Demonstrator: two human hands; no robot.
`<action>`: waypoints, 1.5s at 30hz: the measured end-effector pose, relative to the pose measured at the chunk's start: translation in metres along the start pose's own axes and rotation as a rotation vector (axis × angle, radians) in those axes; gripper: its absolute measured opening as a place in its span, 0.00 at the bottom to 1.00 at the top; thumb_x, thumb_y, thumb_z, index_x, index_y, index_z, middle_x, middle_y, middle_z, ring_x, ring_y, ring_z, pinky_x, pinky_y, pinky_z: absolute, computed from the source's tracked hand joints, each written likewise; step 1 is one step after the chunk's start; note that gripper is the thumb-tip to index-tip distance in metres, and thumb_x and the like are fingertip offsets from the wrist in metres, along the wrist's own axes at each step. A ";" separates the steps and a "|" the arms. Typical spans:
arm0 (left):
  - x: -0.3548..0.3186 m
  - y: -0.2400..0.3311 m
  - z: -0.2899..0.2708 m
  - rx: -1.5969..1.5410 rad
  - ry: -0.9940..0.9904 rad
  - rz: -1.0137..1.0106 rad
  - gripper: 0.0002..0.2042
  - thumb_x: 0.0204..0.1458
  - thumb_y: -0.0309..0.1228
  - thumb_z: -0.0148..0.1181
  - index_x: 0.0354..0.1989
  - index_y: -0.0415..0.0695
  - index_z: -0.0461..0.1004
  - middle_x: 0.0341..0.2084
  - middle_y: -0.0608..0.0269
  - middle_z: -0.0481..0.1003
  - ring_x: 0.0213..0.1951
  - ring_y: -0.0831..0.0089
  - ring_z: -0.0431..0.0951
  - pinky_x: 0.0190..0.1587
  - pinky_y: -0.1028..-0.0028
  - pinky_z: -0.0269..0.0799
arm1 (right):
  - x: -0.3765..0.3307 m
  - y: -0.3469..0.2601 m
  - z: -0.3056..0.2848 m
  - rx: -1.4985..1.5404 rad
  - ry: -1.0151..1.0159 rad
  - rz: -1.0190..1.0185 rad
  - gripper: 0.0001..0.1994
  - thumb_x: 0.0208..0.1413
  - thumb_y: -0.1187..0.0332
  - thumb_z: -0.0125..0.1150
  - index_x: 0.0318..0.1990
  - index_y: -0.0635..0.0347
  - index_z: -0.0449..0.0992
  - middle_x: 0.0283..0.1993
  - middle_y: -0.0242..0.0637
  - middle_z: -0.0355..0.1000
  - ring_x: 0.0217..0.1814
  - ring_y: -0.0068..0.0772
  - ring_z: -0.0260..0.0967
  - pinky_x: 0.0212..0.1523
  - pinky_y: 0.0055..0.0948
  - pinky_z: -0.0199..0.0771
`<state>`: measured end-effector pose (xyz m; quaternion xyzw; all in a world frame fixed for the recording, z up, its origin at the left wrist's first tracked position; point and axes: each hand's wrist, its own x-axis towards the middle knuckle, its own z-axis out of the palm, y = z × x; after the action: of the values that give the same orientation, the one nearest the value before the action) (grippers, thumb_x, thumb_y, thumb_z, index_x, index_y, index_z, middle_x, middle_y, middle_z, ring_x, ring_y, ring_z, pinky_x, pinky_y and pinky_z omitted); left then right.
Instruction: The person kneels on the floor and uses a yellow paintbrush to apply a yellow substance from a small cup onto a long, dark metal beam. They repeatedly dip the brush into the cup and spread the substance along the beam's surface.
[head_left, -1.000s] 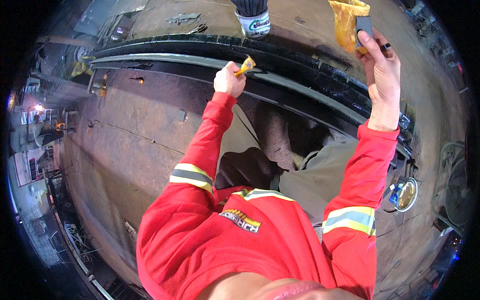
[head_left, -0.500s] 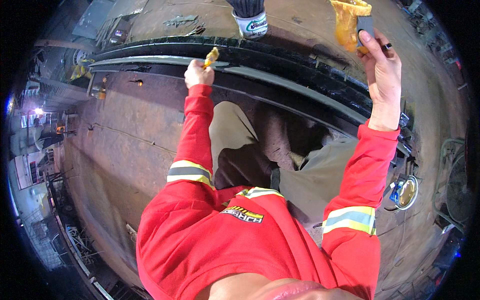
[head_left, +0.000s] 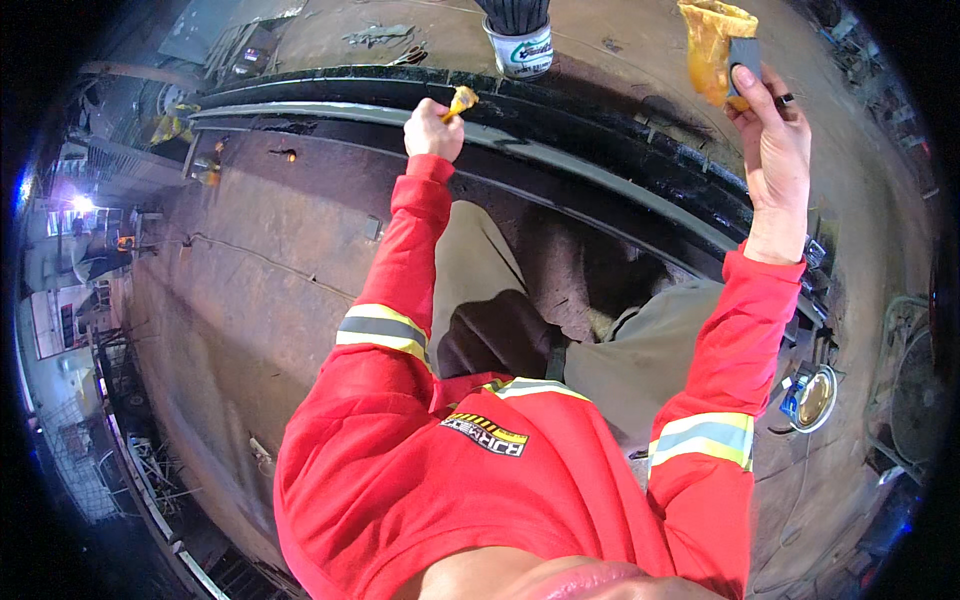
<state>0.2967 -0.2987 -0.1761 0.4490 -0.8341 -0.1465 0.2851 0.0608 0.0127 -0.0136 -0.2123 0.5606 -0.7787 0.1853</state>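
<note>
My left hand (head_left: 433,132) is closed round a small yellow tool (head_left: 460,102) whose tip carries a yellowish lump; its exact kind is too small to tell. That hand is over the long grey-and-black metal beam (head_left: 520,140) running across in front of my knees. Beyond the beam, at the upper right, my right hand (head_left: 775,140) grips an amber cup (head_left: 708,60) smeared with yellow paste. A flat dark grey piece (head_left: 742,65) is pinched under my right thumb, against the cup's side; I cannot tell whether it is part of the cup.
A white printed bucket (head_left: 522,52) holding a dark ribbed bundle stands just past the beam. Right of my right arm, a round tin (head_left: 812,398) sits on the floor with a blue object beside it. A cable (head_left: 270,262) crosses the brown floor at left. Metal racks line the far left.
My left hand has moved a little to the right along the beam with the yellow tool. The right hand with the cup is nearly still; the whole view has shifted slightly.
</note>
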 end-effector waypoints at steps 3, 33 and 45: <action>0.004 0.012 -0.012 -0.298 0.095 -0.048 0.09 0.41 0.30 0.67 0.29 0.41 0.76 0.25 0.51 0.79 0.29 0.58 0.81 0.35 0.66 0.76 | -0.001 0.001 0.002 0.002 0.008 -0.020 0.22 0.50 0.67 0.72 0.51 0.65 0.73 0.44 0.33 0.74 0.43 0.25 0.70 0.46 0.30 0.67; -0.024 0.023 -0.031 -0.130 0.161 0.204 0.07 0.45 0.27 0.64 0.28 0.48 0.70 0.21 0.51 0.76 0.27 0.47 0.78 0.28 0.56 0.73 | -0.003 -0.009 0.005 0.107 0.046 -0.072 0.14 0.52 0.71 0.68 0.45 0.63 0.76 0.36 0.27 0.75 0.33 0.16 0.69 0.37 0.19 0.67; -0.103 0.137 0.034 -0.226 -0.446 0.325 0.08 0.44 0.30 0.63 0.27 0.44 0.70 0.21 0.48 0.75 0.29 0.47 0.78 0.31 0.58 0.73 | -0.006 -0.020 0.006 0.107 0.074 -0.060 0.09 0.53 0.70 0.67 0.41 0.59 0.77 0.32 0.25 0.75 0.29 0.15 0.68 0.32 0.17 0.64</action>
<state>0.2298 -0.1377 -0.1702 0.2317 -0.9155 -0.2859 0.1626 0.0677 0.0172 0.0067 -0.1896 0.5181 -0.8201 0.1521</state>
